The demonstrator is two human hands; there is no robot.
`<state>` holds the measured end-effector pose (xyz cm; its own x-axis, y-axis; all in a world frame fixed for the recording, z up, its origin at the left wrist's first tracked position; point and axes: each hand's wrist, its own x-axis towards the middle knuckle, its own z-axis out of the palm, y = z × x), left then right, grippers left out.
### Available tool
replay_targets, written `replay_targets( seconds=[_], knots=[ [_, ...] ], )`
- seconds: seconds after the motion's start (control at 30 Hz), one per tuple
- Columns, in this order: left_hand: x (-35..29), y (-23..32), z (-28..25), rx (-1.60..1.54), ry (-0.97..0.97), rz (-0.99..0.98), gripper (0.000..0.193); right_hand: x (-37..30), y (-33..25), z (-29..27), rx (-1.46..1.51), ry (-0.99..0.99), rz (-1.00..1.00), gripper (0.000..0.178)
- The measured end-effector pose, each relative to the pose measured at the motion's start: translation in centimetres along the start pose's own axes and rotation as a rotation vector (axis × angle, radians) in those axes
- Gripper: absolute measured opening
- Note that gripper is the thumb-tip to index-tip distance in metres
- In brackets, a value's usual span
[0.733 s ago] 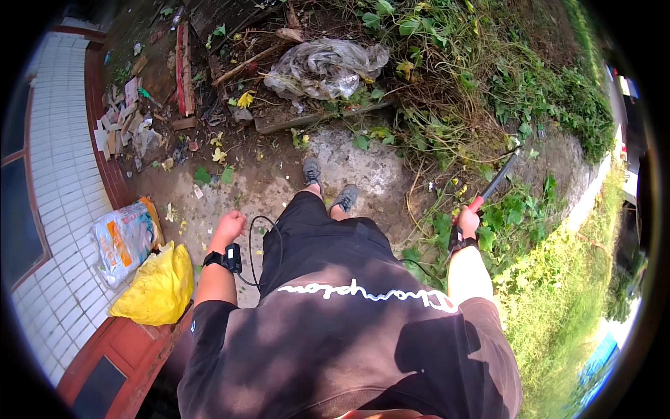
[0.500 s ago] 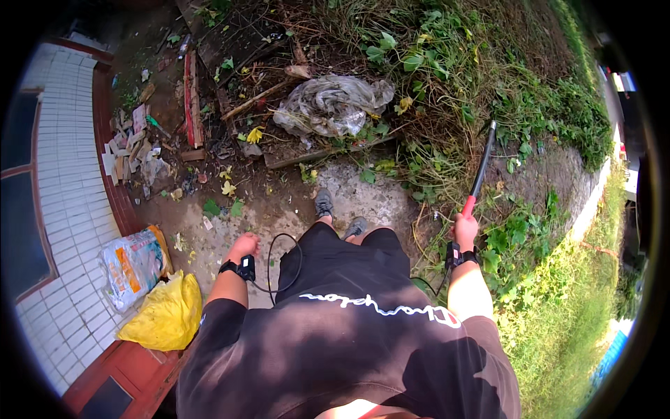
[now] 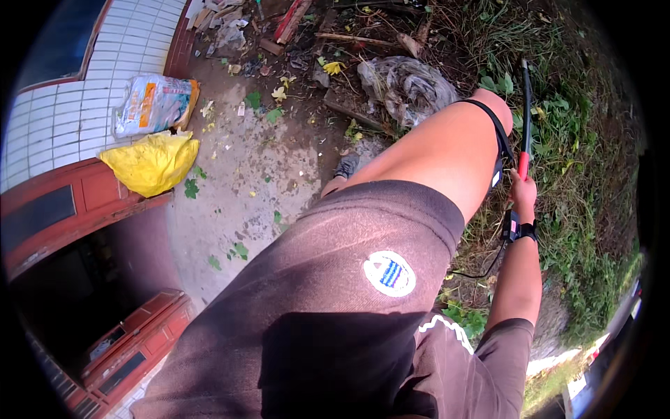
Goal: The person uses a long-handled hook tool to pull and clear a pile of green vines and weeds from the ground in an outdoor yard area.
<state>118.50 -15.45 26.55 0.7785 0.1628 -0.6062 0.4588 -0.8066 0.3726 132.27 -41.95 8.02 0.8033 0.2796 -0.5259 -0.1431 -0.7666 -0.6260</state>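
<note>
My right hand [image 3: 523, 188] is closed around the red grip of a long tool with a slim black shaft [image 3: 527, 115] and a pale metal tip. The shaft points away from me, over the weeds at the right. My bare left arm [image 3: 419, 160] crosses the view close up, from a dark sleeve with a round patch. A black strap circles its far end, and beyond it my left hand [image 3: 497, 105] shows only as a rounded piece of skin, fingers hidden. Past that arm lies a crumpled clear plastic sheet [image 3: 398, 80], partly covered by it.
A white-and-orange plastic sack [image 3: 155, 105] and a yellow bag [image 3: 153, 164] rest against the white-tiled wall [image 3: 129, 42]. Below them is a dark doorway with red door panels [image 3: 139, 325]. Boards and wood scraps [image 3: 293, 21] lie ahead; weeds [image 3: 579, 140] cover the right side.
My view has swung round, and the sack and wall now sit higher. My left arm has come up across the picture from beside my body. My right hand still holds the tool.
</note>
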Motion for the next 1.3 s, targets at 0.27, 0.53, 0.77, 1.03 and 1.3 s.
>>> replay_targets(
  seconds=[0.27,0.53,0.77,1.03,1.3],
  knots=[
    [-6.4,-19.4,17.0,-0.16,0.148,-0.437,0.032,2.7,10.4,-3.8,-0.432,-0.124,0.219,0.051],
    [-37.7,-26.5,39.7,-1.086,0.03,-1.342,0.02,-19.1,29.1,-19.5,-0.844,0.003,0.421,0.044],
    [-35.1,-20.0,43.0,-1.062,0.123,-1.116,0.022,-17.5,29.8,-17.0,-0.76,-0.018,0.274,0.049],
    [-30.8,-11.4,37.1,-0.899,0.397,-0.473,0.018,-16.4,21.2,-8.9,-0.577,-0.185,0.378,0.037],
    [-41.3,-14.6,56.8,-1.268,0.086,-0.954,0.014,-22.4,23.7,-4.1,-0.401,-0.099,0.355,0.043]
  ],
)
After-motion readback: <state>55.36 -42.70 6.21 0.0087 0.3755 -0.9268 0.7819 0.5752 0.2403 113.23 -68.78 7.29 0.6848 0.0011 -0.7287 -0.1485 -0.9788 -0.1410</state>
